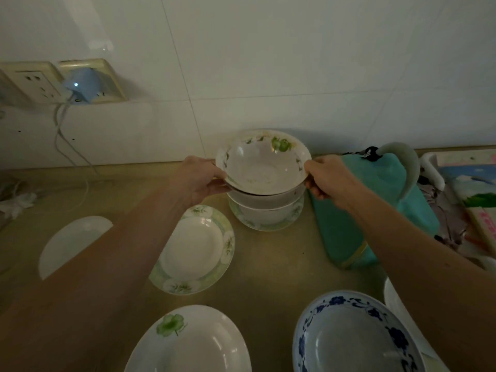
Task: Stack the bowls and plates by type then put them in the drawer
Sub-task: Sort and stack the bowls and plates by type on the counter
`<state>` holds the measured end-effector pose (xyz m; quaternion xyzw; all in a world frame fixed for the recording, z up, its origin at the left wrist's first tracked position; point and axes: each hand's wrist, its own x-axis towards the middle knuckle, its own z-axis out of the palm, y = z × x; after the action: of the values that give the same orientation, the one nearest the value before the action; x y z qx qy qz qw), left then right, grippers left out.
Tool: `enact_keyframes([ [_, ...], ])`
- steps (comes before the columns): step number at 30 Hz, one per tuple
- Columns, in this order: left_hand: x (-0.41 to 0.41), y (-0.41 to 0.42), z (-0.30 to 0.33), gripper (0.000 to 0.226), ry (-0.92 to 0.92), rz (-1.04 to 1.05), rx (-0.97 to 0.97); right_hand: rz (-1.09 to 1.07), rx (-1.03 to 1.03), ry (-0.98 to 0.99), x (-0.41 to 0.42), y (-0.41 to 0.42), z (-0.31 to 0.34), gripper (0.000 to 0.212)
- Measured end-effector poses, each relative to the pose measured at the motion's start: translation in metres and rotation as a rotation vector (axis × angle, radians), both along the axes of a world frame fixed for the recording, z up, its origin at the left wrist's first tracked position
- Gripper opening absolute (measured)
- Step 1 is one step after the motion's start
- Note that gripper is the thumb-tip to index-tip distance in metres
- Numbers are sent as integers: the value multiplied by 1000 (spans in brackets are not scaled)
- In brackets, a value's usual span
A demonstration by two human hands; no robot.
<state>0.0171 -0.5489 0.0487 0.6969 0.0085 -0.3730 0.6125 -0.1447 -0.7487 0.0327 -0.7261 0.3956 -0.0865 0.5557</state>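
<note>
A white bowl with green leaf print (261, 165) tops a stack of bowls (265, 204) that stands on a green-rimmed plate (268, 226) near the wall. My left hand (200, 178) grips the top bowl's left rim and my right hand (328, 177) grips its right rim. Closer to me lie a green-rimmed plate (197, 249), a plain white plate (71, 242) partly hidden by my left arm, a white plate with a green clover (193, 342) and a blue-patterned bowl (357, 336). No drawer is in view.
A teal pouch (375, 216) lies right of the stack, with clutter and a white tray (432, 167) behind it. Another white dish edge (397, 304) shows under my right arm. Wall sockets with a plugged charger (80, 85) and cable are at the left.
</note>
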Motion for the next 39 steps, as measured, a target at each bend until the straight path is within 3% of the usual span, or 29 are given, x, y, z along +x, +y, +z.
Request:
enact_keyframes([
  [8, -1, -2, -28, 31, -10, -28, 78, 43, -102, 83, 0, 1, -26, 27],
  [19, -4, -15, -42, 23, -275, -32, 248, 47, -158, 92, 0, 1, -45, 24],
  [31, 0, -5, -42, 28, -284, -102, 198, 94, -194, 144, 1, -5, -54, 33],
  [36, 15, 1, -46, 48, -337, -203, 247, 88, -100, 156, 3, -9, -50, 23],
  [39, 18, -7, -46, 40, -176, -147, 193, -8, 147, 149, 6, -11, -47, 24],
])
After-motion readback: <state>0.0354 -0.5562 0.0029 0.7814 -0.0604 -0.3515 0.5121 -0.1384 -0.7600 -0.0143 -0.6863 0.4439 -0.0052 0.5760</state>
